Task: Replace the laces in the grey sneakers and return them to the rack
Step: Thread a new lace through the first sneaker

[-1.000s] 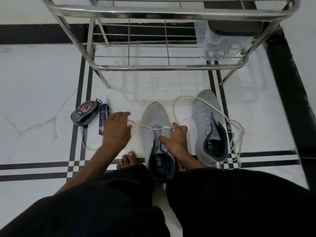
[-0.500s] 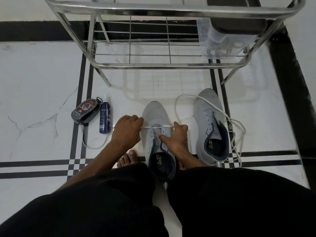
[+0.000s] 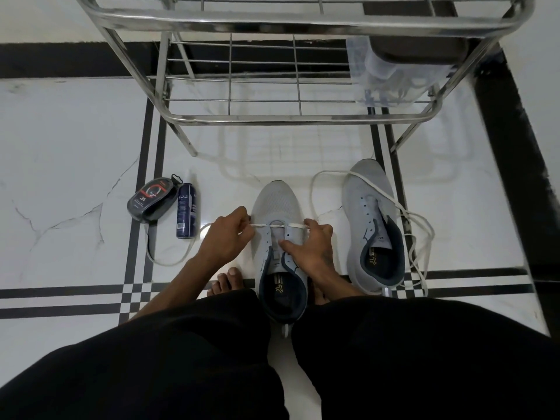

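Note:
A grey sneaker with a dark lining stands on the floor between my knees, toe pointing away. A white lace crosses its lowest eyelets. My left hand pinches the lace's left end beside the shoe; the slack loops over the floor behind it. My right hand grips the shoe's right side, pinching the lace's right end, thumb on the tongue. The second grey sneaker lies to the right with a loose white lace draped over it. The steel shoe rack stands just beyond.
A black shoe-polish sponge case and a dark blue spray can lie on the white tiles at the left. A clear bag and a dark item sit on the rack's right side. My bare toes rest beside the shoe.
My left hand has moved right, from out near the spray can to the sneaker's left side, shortening the taut stretch of lace. My right hand has stayed on the shoe.

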Demonstrator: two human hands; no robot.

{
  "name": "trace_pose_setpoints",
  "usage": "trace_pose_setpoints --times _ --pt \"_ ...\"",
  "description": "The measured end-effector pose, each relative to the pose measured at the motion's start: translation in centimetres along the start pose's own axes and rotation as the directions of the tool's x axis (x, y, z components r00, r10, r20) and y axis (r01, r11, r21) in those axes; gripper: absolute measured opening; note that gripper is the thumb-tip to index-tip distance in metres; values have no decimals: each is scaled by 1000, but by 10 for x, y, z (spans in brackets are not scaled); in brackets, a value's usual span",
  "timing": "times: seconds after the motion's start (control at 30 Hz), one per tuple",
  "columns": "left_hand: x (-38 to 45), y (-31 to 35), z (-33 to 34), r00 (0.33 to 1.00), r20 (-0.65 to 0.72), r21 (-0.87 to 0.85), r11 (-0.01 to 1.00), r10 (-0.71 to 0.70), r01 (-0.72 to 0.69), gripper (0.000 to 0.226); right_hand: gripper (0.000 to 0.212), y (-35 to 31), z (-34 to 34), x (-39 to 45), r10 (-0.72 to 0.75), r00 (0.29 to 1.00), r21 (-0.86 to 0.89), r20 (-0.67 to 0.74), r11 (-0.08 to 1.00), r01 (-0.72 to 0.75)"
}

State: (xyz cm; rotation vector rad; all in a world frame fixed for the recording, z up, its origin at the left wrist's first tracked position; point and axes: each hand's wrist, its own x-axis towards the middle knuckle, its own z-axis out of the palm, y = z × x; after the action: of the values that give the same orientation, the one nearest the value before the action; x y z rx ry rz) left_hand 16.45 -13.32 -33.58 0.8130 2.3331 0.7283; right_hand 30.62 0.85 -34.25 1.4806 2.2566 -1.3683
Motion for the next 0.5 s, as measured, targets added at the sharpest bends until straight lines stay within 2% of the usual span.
trace_pose_setpoints --times 0.1,0.2,0.27,0.33,0.4,0.43,0.47,0.5 --pt "1 -1 -4 999 12 2 999 -36 36 13 53 -3 -12 -4 -123 992 -209 -23 971 116" --pt "-6 -2 -18 998 61 65 998 -28 24 11 33 -7 -39 2 -275 962 -478 7 843 245" --pt "-12 1 -33 996 74 97 995 -39 32 14 23 -15 -56 8 -351 934 -547 68 770 329" --pt "-18 14 -49 998 41 71 997 -40 37 13 22 -28 -69 10 -428 899 -452 94 786 422" --pt "-21 39 -63 997 5 -189 979 -79 78 10 20 -47 -77 9 -423 897 -139 129 888 439" --pt "-20 52 -69 993 22 -378 919 -115 115 11 20 -57 -79 5 -366 898 76 244 931 358" --pt "-19 66 -74 987 65 -539 828 -146 158 12 23 -66 -78 0 -328 856 239 400 939 248" --pt "-16 79 -78 979 121 -647 735 -163 202 14 28 -71 -74 -4 -327 785 309 526 933 182"
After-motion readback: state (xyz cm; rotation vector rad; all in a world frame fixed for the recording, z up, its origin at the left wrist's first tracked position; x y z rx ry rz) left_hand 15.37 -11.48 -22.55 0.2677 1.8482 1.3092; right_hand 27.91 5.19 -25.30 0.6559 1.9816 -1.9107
